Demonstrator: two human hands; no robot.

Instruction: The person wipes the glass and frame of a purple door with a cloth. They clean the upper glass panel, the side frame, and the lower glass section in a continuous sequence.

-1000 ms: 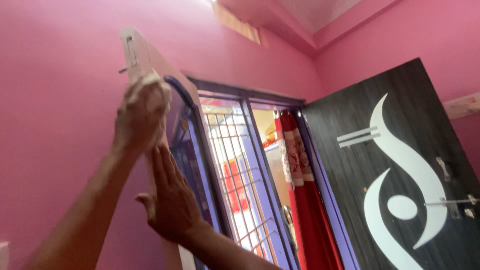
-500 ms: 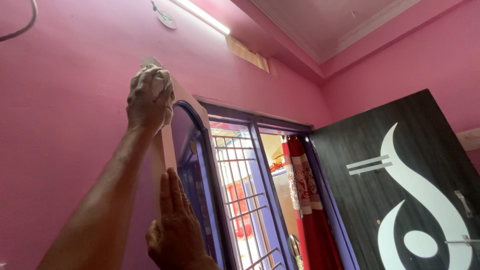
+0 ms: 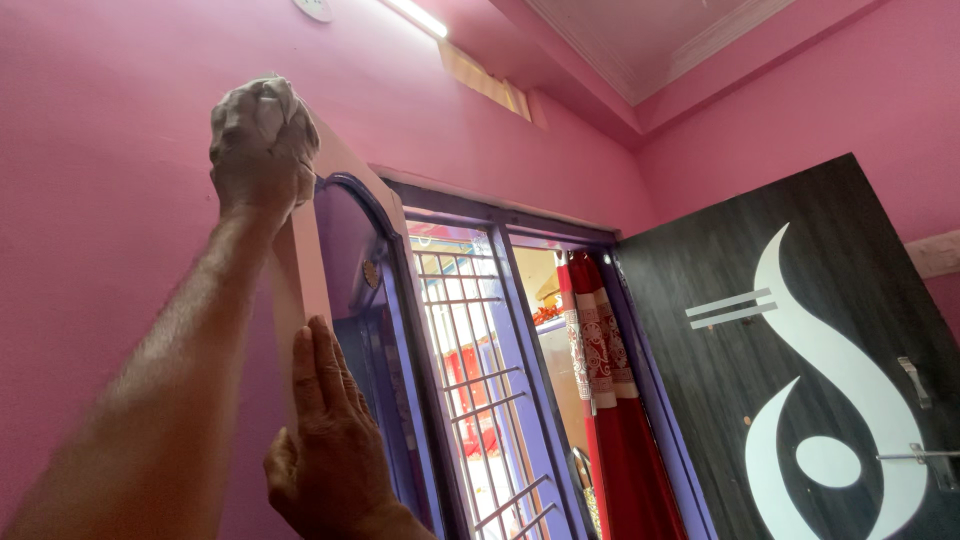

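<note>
Pink walls [image 3: 100,250] fill the room, seen from below, with a pink ceiling and a lit tube light [image 3: 418,17] high overhead.

Near the top left, the left hand [image 3: 258,140] is raised on an outstretched arm, its fingers curled tight together around a bunched pale cloth [image 3: 272,100]. Only a small fold of cloth shows above the knuckles; the rest is hidden inside the fist. The fist presses the cloth against the upper corner of a pale wooden door frame [image 3: 300,270] that stands out from the wall.

The cloth looks soft, light and limp, likely to crumple and slip unless wadded into the palm as it is held now; it should not break or scratch.

Below those fingers, the right hand [image 3: 330,450] lies flat against the frame's side, fingers straight, close together and pointing upward, gripping nothing.

Just past the fingertips of both hands sits a violet-painted inner frame with an arched top, and beyond it a metal grille [image 3: 480,390] with daylight behind. Farther right hangs a red patterned curtain [image 3: 610,400]. Well away from either hand, at the far right, an open dark wood-grain door [image 3: 800,370] carries a white curved design and metal latches.
</note>
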